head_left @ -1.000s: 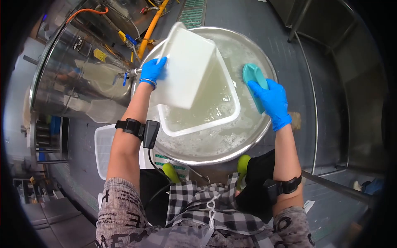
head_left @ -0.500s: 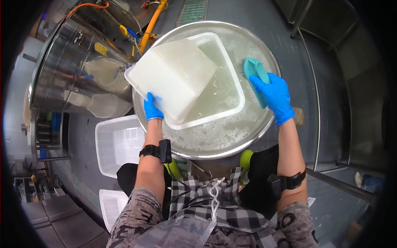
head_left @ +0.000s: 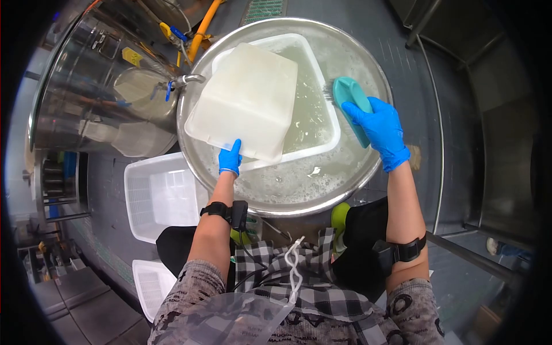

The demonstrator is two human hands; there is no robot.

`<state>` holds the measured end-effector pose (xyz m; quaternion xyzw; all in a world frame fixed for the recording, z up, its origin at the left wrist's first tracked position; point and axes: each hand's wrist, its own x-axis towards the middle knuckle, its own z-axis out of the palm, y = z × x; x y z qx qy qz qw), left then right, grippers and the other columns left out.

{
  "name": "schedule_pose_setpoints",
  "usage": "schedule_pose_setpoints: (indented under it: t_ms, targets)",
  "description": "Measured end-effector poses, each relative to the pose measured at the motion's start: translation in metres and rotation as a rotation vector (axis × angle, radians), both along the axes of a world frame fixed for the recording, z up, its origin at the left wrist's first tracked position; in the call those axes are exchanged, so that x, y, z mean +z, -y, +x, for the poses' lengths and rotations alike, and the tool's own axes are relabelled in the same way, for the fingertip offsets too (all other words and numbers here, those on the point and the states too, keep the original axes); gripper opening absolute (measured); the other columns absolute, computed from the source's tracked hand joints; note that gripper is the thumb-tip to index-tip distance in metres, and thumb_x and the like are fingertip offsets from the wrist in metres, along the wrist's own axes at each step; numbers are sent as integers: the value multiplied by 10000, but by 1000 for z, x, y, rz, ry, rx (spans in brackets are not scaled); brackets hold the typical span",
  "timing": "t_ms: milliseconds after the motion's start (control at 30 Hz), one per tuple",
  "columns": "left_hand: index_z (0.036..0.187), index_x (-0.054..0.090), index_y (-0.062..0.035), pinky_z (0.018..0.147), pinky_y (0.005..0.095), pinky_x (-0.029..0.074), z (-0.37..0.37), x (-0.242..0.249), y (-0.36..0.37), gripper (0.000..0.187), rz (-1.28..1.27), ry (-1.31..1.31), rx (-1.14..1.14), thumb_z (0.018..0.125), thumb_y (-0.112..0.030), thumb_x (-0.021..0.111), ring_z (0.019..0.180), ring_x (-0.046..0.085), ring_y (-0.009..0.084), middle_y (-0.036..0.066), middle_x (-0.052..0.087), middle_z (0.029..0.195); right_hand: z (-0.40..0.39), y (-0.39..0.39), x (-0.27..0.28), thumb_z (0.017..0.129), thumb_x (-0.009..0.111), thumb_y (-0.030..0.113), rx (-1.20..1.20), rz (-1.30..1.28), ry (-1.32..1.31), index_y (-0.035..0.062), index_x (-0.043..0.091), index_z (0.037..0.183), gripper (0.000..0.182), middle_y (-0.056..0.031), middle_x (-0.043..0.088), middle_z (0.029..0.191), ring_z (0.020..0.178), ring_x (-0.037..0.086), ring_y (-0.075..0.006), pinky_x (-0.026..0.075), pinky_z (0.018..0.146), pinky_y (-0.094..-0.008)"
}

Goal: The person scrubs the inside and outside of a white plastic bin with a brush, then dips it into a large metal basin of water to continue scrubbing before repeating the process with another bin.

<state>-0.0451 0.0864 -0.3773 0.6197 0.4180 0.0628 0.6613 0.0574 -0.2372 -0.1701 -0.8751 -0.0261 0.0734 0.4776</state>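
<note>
My left hand [head_left: 230,158], in a blue glove, grips the near rim of a whitish plastic tub [head_left: 247,95]. The tub is tilted with its outer bottom and sides facing me, above a white rectangular plastic container [head_left: 329,123] that lies in the water. Both are within a large round metal basin [head_left: 276,211] of cloudy, sudsy water. My right hand [head_left: 379,131], also gloved in blue, is closed round a teal scrubbing brush [head_left: 352,100]. Its dark bristles point left, over the basin's right side and apart from the tub.
At the left stands a big steel vessel [head_left: 75,86] with a blue-handled tap [head_left: 187,79] reaching over the basin rim. White plastic baskets [head_left: 164,198] sit on the floor at lower left. A metal rail [head_left: 438,132] runs along the right.
The tub has turned and shifted right and slightly down with my left hand. My right hand and the brush have moved only slightly left. The view has shifted a little, showing the tap.
</note>
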Motion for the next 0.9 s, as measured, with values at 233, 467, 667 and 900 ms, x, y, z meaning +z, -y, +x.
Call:
schedule_pose_setpoints:
  t_ms: [233, 467, 667, 900]
  targets:
    - [944, 528, -59, 372, 225, 346, 25, 26, 20, 300, 19, 92, -49, 716, -214, 644, 485, 464, 102, 23, 541, 708, 0, -2, -1, 683, 642, 377, 39, -12, -34, 10, 610, 774, 379, -111, 579, 619, 546, 542, -170, 429, 539, -296]
    - [1044, 496, -75, 816, 335, 415, 90, 74, -26, 367, -523, 476, -47, 759, -290, 581, 908, 516, 196, 55, 545, 978, -4, -3, 7, 683, 640, 385, 35, -2, -43, 9, 609, 778, 389, -118, 583, 626, 552, 551, -177, 430, 544, -296]
    - [1050, 501, -53, 809, 365, 409, 133, 106, -81, 432, -786, 475, -68, 799, -404, 468, 885, 522, 246, 93, 551, 995, 0, 3, 4, 681, 644, 380, 22, -74, -9, 3, 605, 761, 387, -116, 575, 612, 536, 538, -172, 425, 535, -293]
    - [1041, 490, 5, 684, 358, 460, 140, 84, -21, 319, -573, 472, 168, 831, -233, 457, 779, 549, 255, 136, 561, 926, -2, 1, 4, 681, 645, 375, 21, 21, -48, 1, 607, 773, 387, -116, 578, 617, 536, 538, -174, 424, 533, -293]
